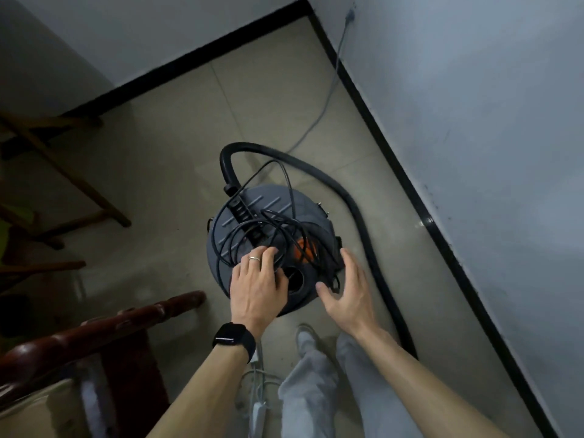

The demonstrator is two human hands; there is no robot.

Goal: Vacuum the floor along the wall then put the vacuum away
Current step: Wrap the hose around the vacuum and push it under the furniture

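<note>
Seen from the head camera, the round grey canister vacuum cleaner with an orange button on its lid stands on the beige tiled floor. It sits in a corner, near the pale wall on the right and its black skirting board, but not touching either. A loose tangle of thin black power cord lies piled on the lid, with one loop rising over the far edge. The thick black ribbed hose arches up from the far side of the canister and curves down along the floor between the vacuum and the skirting board.

The left hand, which wears a silver ring and has a black smartwatch on its wrist, lies on the near part of the lid. Its fingers are bent down among the cord loops. I cannot tell whether they close around a strand or only press on the pile. The right hand is spread wide, fingers straight and apart, holding nothing. It is just beside the near right edge of the canister, with its thumb by a cord loop that hangs over the rim.

A thin grey cable runs down the right wall and across the floor behind the vacuum. A dark red carved wooden rail crosses the lower left. Light grey trousers and a white power strip show at the bottom.
</note>
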